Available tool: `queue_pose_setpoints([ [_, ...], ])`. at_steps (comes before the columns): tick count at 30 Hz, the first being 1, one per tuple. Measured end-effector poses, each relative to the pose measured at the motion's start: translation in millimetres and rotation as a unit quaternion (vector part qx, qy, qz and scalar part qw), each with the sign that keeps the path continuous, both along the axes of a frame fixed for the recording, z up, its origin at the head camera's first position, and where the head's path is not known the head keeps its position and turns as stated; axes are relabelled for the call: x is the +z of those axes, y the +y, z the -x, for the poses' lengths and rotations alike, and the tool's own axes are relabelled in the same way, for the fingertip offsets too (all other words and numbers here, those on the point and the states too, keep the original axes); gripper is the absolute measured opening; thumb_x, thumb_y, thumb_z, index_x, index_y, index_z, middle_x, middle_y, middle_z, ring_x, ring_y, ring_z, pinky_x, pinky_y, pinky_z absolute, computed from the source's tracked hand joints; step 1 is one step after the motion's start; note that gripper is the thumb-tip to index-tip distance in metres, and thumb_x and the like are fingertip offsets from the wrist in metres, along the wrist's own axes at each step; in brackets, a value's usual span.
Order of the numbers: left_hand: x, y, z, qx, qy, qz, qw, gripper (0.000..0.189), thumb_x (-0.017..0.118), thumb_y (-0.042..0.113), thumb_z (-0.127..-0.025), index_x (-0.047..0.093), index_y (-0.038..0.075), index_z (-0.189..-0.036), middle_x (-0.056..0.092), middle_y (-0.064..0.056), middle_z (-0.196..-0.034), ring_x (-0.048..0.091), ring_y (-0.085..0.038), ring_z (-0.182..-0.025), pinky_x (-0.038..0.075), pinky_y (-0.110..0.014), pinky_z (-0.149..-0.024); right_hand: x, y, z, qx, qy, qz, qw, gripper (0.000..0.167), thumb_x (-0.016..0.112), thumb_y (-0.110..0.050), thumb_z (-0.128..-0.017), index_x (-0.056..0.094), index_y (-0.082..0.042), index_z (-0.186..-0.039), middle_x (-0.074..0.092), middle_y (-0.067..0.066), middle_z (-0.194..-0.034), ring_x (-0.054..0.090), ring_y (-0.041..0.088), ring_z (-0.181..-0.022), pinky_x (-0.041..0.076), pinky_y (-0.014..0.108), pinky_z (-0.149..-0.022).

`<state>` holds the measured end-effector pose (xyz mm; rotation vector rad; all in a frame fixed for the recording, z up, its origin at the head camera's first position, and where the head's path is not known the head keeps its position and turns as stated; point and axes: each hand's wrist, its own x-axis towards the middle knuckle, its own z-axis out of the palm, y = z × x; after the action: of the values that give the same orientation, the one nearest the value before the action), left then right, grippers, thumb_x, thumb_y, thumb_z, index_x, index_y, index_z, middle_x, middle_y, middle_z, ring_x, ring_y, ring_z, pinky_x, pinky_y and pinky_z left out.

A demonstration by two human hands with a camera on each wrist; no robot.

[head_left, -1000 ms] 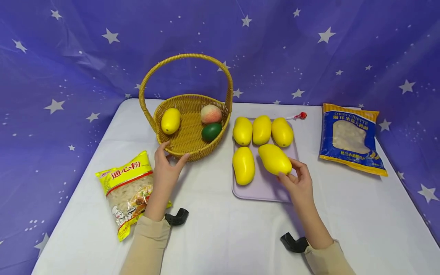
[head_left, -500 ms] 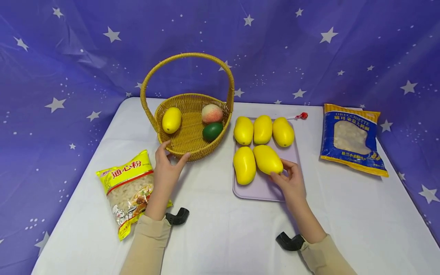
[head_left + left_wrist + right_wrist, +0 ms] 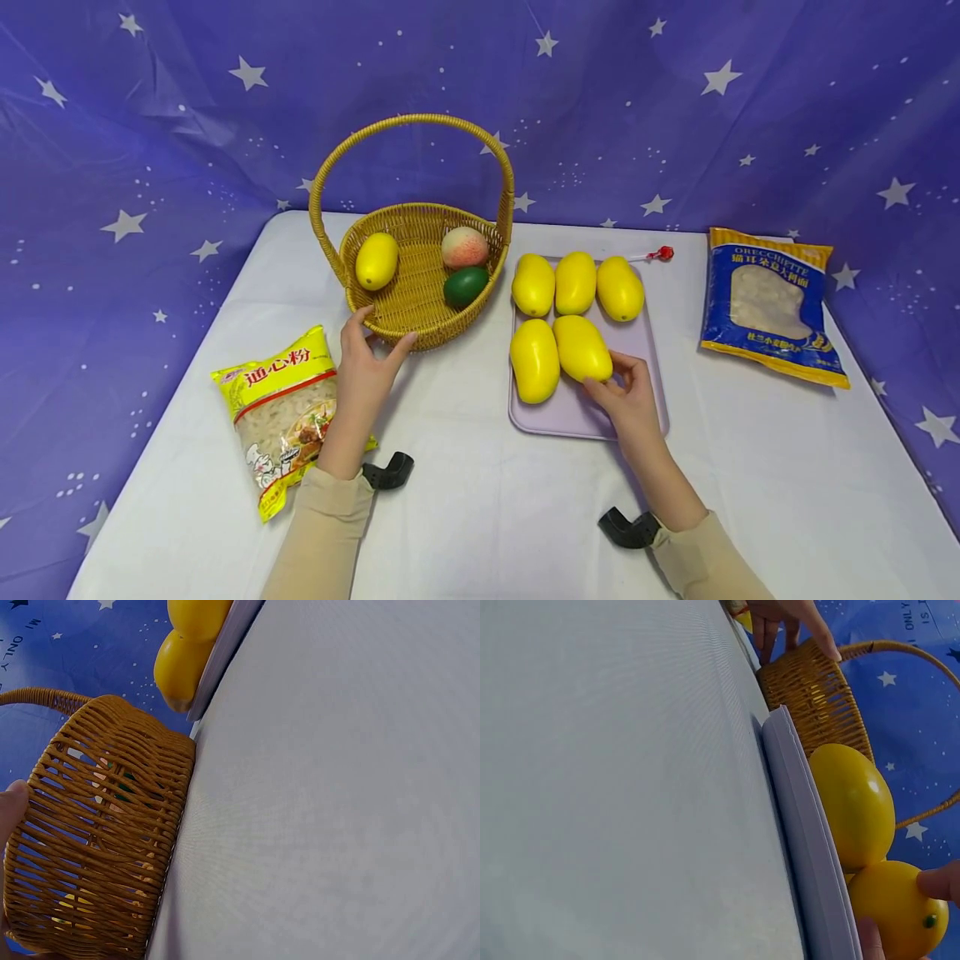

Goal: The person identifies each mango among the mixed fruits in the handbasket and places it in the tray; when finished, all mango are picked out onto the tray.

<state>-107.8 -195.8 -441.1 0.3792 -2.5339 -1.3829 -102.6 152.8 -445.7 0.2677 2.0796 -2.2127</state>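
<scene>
My right hand [image 3: 630,402] holds the near end of a yellow mango [image 3: 582,348] on the lilac tray [image 3: 577,423]. In the right wrist view, thumb and fingers lie on either side of this mango [image 3: 896,911], whose green stem spot shows. It sits beside another mango [image 3: 535,362], below a back row of three mangoes [image 3: 576,283]. My left hand [image 3: 365,367] grips the near rim of a wicker basket [image 3: 420,333] with a tall handle. Inside lie a yellow mango [image 3: 377,262], a peach [image 3: 465,248] and a dark green oval fruit [image 3: 466,287]. Some left fingers are hidden.
A yellow pasta bag [image 3: 288,417] lies left of my left forearm. Far right is a blue orecchiette bag [image 3: 776,308]. A red lollipop [image 3: 664,253] lies behind the tray. A purple star-patterned cloth [image 3: 600,108] hangs behind the white-covered table [image 3: 480,517].
My right hand has moved left and set the mango down beside the front-left mango on the tray, still touching it. The left hand stays on the basket rim.
</scene>
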Motion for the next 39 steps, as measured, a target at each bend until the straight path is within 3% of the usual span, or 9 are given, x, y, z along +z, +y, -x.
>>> queue_pose_setpoints([
  [5,1.2,0.4,-0.4,0.0,-0.005,0.001,1.0,0.087,0.065,0.062,-0.082,0.027,0.02,-0.147,0.026,-0.012,-0.149,0.049,-0.032,-0.121,0.044,-0.048,-0.094,2.3,1.0,-2.6,0.012,-0.023,-0.058,0.998,0.059,0.069,0.002,-0.087,0.032,0.003,-0.132,0.041,0.013,-0.132,0.062,0.005,-0.076,0.05,0.016,-0.076],
  [13,0.7,-2.3,-1.5,0.004,-0.007,0.0,1.0,0.087,0.064,0.064,-0.081,0.027,0.02,-0.147,0.026,-0.011,-0.15,0.049,-0.031,-0.121,0.044,-0.048,-0.094,6.9,2.9,-4.7,0.054,-0.042,-0.116,0.9909,0.063,0.071,-0.01,-0.088,0.03,0.002,-0.135,0.041,0.015,-0.134,0.062,0.003,-0.077,0.048,0.015,-0.076],
  [20,2.4,-3.0,-1.3,0.001,-0.02,0.002,0.9998,0.089,0.063,0.067,-0.081,0.026,0.021,-0.148,0.024,-0.01,-0.151,0.049,-0.031,-0.121,0.045,-0.049,-0.093,14.3,10.6,-7.6,0.097,-0.044,-0.161,0.9812,0.079,0.073,-0.02,-0.088,0.022,-0.006,-0.147,0.038,0.019,-0.136,0.065,0.013,-0.081,0.054,0.023,-0.074],
  [24,3.2,-2.4,0.0,0.0,-0.017,0.004,0.9998,0.089,0.062,0.067,-0.08,0.026,0.022,-0.148,0.025,-0.01,-0.15,0.05,-0.031,-0.12,0.045,-0.049,-0.092,21.4,16.2,-10.2,0.121,-0.016,-0.216,0.9687,0.086,0.074,-0.024,-0.087,0.018,-0.008,-0.151,0.042,0.02,-0.136,0.066,0.019,-0.086,0.054,0.025,-0.072],
  [27,3.9,-1.2,1.2,0.0,-0.014,0.003,0.9999,0.089,0.062,0.067,-0.08,0.026,0.022,-0.148,0.026,-0.01,-0.15,0.05,-0.03,-0.121,0.045,-0.048,-0.093,28.5,19.2,-12.9,0.125,0.016,-0.286,0.9498,0.086,0.074,-0.029,-0.087,0.02,-0.008,-0.151,0.044,0.02,-0.136,0.065,0.024,-0.091,0.052,0.02,-0.071],
  [31,5.5,-0.4,1.0,0.0,-0.016,0.003,0.9999,0.09,0.063,0.067,-0.08,0.026,0.022,-0.148,0.025,-0.01,-0.15,0.049,-0.03,-0.121,0.045,-0.049,-0.093,42.0,19.6,-15.5,0.091,0.079,-0.361,0.9248,0.081,0.075,-0.026,-0.086,0.028,-0.007,-0.148,0.045,0.02,-0.137,0.063,0.031,-0.096,0.052,0.018,-0.071],
  [35,5.3,-0.6,0.7,0.003,-0.015,0.007,0.9999,0.089,0.062,0.068,-0.08,0.026,0.023,-0.148,0.026,-0.011,-0.15,0.049,-0.03,-0.122,0.045,-0.049,-0.092,59.5,9.8,-10.8,0.065,0.143,-0.37,0.9155,0.078,0.077,-0.02,-0.084,0.032,-0.008,-0.148,0.044,0.017,-0.138,0.062,0.032,-0.099,0.055,0.031,-0.076],
  [39,4.1,-1.1,0.2,0.004,-0.017,0.005,0.9998,0.09,0.062,0.068,-0.08,0.026,0.022,-0.148,0.026,-0.011,-0.15,0.05,-0.031,-0.121,0.045,-0.049,-0.092,77.0,-15.1,1.0,0.084,0.183,-0.358,0.9116,0.08,0.077,-0.021,-0.084,0.033,-0.013,-0.149,0.042,0.012,-0.14,0.061,0.03,-0.104,0.055,0.041,-0.079],
])
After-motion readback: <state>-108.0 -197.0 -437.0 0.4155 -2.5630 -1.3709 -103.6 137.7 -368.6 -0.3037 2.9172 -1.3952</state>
